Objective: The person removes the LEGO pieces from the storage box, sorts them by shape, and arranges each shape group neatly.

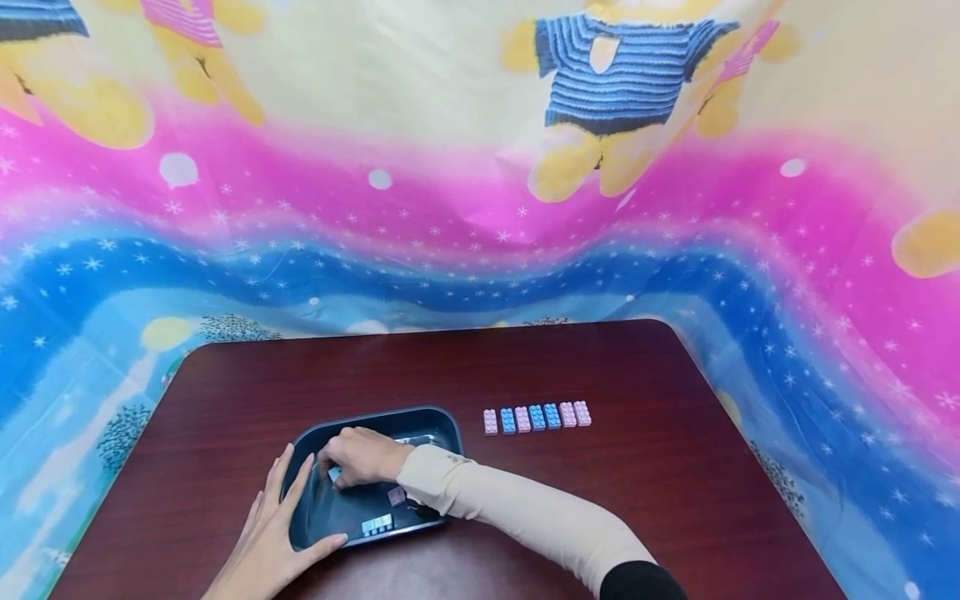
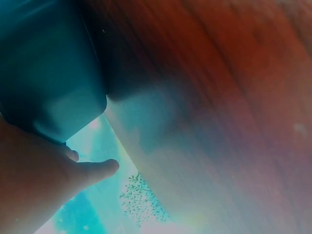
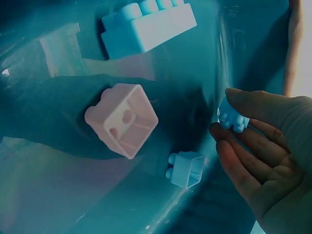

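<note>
My right hand [image 1: 365, 456] reaches inside a dark tray [image 1: 450, 421] and pinches a blue toy brick [image 3: 233, 116] between thumb and fingertips. In the right wrist view, a pink brick [image 3: 124, 119] lies on its side with its hollow underside showing. A longer blue brick [image 3: 151, 27] and a small blue brick [image 3: 187, 169] also lie in the tray. My left hand [image 1: 273, 529] is spread around the tray's near left corner, with fingers along the left rim and thumb at the near rim. The right forearm hides part of the tray's right side.
On the dark wooden table [image 1: 637, 483], right of the tray, several pink and blue bricks stand in a row [image 1: 536, 417]. A patterned cloth [image 1: 450, 200] hangs behind the table and along its sides.
</note>
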A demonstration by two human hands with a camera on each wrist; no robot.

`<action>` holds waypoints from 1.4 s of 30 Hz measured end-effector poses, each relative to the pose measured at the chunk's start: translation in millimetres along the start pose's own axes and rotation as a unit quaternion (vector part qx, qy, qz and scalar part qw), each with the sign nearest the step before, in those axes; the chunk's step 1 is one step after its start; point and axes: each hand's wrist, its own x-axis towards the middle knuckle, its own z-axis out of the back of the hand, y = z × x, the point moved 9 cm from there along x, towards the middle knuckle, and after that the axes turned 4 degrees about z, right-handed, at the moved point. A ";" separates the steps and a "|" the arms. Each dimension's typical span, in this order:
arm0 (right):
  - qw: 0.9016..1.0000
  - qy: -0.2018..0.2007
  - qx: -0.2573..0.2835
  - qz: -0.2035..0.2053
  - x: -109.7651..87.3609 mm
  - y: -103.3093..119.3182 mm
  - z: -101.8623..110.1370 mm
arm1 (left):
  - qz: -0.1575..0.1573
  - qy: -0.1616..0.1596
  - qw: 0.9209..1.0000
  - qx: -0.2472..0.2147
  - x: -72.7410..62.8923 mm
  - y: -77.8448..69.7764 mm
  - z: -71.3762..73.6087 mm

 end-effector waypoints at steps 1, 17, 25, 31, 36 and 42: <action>1.000 -0.002 0.002 0.003 -0.7 0.5 0.9 | 0.000 0.000 1.000 0.001 0.3 0.0 0.0; 1.000 -0.007 0.022 0.014 -16.6 -3.7 7.8 | 0.007 0.006 1.000 0.001 1.7 1.2 -2.3; 0.999 -0.017 0.049 0.007 -25.7 -9.0 11.8 | 0.013 0.013 1.000 0.004 0.6 1.2 -4.2; 0.995 -0.026 0.096 0.003 -34.6 -14.2 15.8 | 0.008 0.005 1.000 0.006 -1.3 0.1 -2.5; 0.990 -0.035 0.134 0.004 -41.9 -19.5 20.6 | 0.009 0.006 1.000 0.006 -0.3 0.9 -2.8; 0.985 -0.059 0.164 0.004 -51.3 -28.0 27.7 | 0.006 0.002 1.000 0.008 0.0 -0.3 -1.4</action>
